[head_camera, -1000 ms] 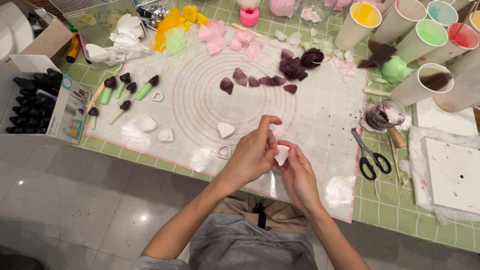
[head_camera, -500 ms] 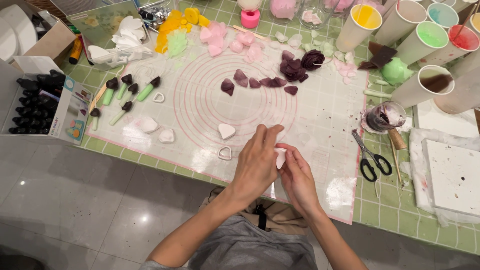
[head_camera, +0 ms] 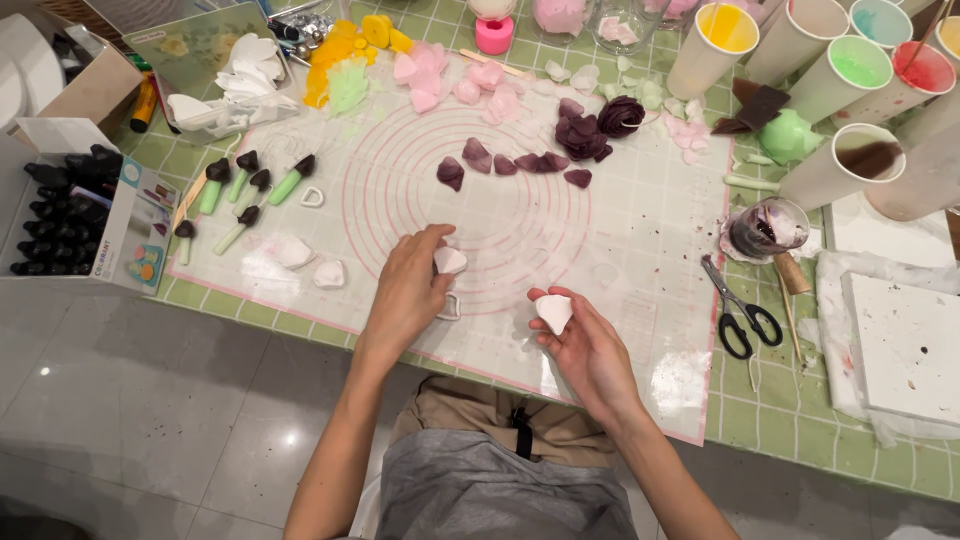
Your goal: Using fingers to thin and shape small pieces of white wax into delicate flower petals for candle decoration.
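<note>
On the near edge of the mat: both hands work over a clear mat (head_camera: 640, 240) printed with pink rings, spread on a green checked table (head_camera: 800, 420).
Left hand: the left hand (head_camera: 408, 288) lies palm down on the mat, fingers curled, fingertips on a white heart-shaped petal (head_camera: 450, 260); whether it grips the piece or only touches it, I cannot tell.
Cutter: a small heart-shaped cutter (head_camera: 449, 305) sits on the mat just beside the left hand, on its near right side.
Right hand: the right hand (head_camera: 590, 350) is half open, palm up, and pinches a white petal (head_camera: 553, 312) between thumb and fingers, lifted off the mat.
Far side: dark purple petals (head_camera: 520, 163) lie in a row, and a purple rose (head_camera: 622, 116) stands to their right.
Left side: green-handled brushes (head_camera: 250, 185) lie near a box of black bottles (head_camera: 60, 205).
Right side: black scissors (head_camera: 738, 310) lie near a glass of dark liquid (head_camera: 768, 230); paper cups of coloured paint (head_camera: 850, 70) stand at the far right.
</note>
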